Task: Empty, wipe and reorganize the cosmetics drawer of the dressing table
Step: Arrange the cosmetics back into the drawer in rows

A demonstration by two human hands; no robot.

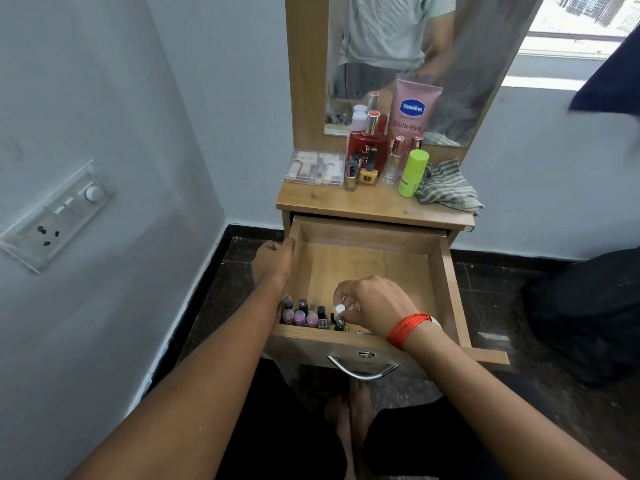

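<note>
pale grey walls stood behind a wooden dressing table (311, 199); its drawer (363, 261) was pulled out; the left hand (273, 259) gripped the drawer's side wall at nine o'clock; the right hand (374, 304) pinched a small white item (340, 308) at six o'clock of the drawer, just above nail polish bottles (304, 315) packed in the seven o'clock corner; on the tabletop, a striped cloth (446, 188) lay at four o'clock of a pink vaseline tube (412, 105).

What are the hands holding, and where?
The right hand pinches a white-capped item by its top. The left hand grips the drawer by its left wall.
</note>
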